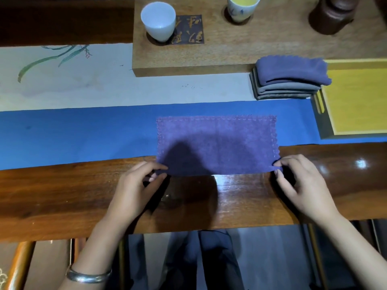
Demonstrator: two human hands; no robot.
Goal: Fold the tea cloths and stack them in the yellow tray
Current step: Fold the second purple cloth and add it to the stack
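Purple cloth (217,144) lies flat on the blue runner (83,132), long axis running left to right. Left hand (134,185) and right hand (301,185) each pinch a near corner, so the fold likely goes away, toward the far edge. The tray (356,63) sits far right, nearer the right hand.

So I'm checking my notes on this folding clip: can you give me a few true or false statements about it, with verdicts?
1. Both hands, left hand and right hand, pinch the near corners of the purple cloth. True.
2. The folded stack lies in the middle of the yellow tray. False: it sits at the tray's left edge.
3. The white cup holds yellow tea. False: it looks empty; the painted cup holds it.
4. The top cloth of the stack is purple. True.
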